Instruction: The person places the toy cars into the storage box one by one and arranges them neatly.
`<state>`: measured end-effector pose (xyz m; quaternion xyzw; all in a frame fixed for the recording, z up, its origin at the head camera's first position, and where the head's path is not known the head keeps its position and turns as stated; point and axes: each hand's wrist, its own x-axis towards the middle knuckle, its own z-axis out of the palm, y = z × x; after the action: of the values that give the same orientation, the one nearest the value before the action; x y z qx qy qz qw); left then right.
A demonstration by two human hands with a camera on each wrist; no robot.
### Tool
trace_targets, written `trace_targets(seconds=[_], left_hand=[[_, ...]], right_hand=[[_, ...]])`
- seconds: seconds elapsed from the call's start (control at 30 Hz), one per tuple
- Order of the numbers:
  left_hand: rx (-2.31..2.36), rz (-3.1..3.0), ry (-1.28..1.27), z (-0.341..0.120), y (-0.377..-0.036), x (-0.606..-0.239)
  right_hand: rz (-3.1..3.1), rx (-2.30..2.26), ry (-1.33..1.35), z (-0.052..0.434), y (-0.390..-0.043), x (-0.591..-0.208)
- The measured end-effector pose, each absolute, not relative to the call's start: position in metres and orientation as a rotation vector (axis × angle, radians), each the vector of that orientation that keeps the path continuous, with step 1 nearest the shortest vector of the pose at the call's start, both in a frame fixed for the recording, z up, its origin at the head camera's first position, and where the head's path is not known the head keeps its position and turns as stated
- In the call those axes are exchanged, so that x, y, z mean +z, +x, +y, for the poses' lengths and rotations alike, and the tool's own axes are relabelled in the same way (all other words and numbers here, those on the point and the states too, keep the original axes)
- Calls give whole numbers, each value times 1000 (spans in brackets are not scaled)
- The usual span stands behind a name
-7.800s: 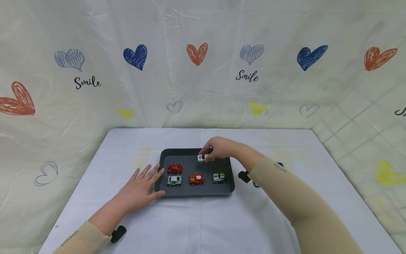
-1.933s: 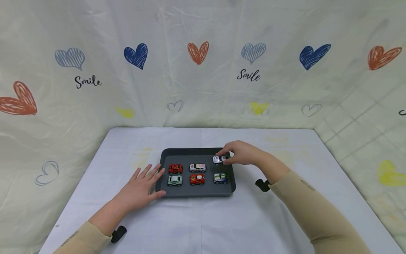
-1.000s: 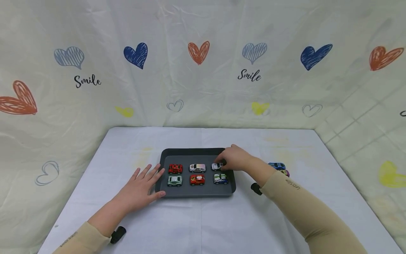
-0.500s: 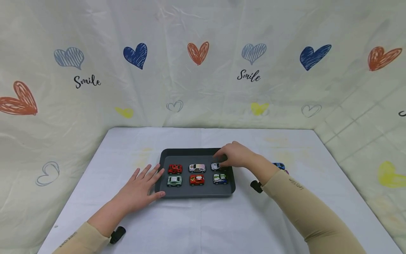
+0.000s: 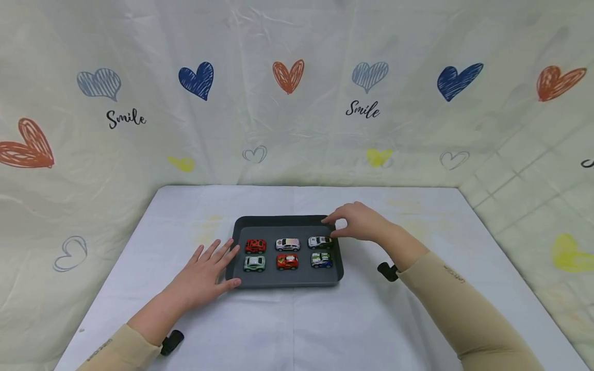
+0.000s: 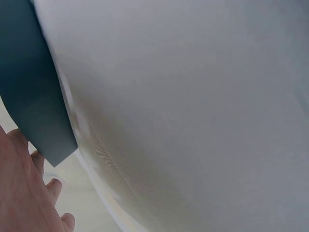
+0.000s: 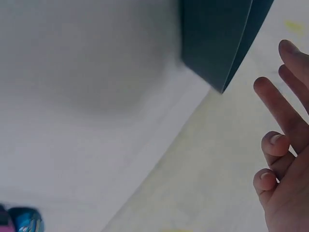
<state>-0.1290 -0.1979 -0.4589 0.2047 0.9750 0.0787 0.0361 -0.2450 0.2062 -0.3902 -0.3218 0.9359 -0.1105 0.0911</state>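
A dark grey tray [image 5: 287,280] holds several toy cars in two rows. In the back row stand a red black-spotted car [image 5: 255,246], a white-and-pink car [image 5: 287,244] and a white-and-black car [image 5: 319,242]. The front row has a mint green car [image 5: 254,264], a red car [image 5: 287,261] and a white, green and blue car [image 5: 321,259]. My left hand [image 5: 204,275] lies with spread fingers at the tray's left rim. Over the back right corner is my right hand [image 5: 359,222], thumb and forefinger apart, nothing between them, just beside the white-and-black car.
The tray sits on a white-covered table [image 5: 292,330]. In the right wrist view a blue toy car [image 7: 28,220] and a pinkish thing [image 7: 5,221] lie on the cloth; my right forearm hides that spot in the head view. A heart-printed curtain [image 5: 320,129] hangs behind.
The white-and-pink car now stands in the back row. The white-and-black car came in after it and slid towards the front; my right hand has let go and drawn right. My left hand stayed put.
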Motion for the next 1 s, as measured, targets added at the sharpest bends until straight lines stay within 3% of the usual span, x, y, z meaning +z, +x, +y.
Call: trace_targets(seconds=[0.7,1.0], left_hand=[[244,2998,631,-198,-130,-459],[233,2994,624,-198,-131,-462]], right_hand=[[2814,-307,-621,335,-221,-404],[2819,-299,-556,357,-220,-403]])
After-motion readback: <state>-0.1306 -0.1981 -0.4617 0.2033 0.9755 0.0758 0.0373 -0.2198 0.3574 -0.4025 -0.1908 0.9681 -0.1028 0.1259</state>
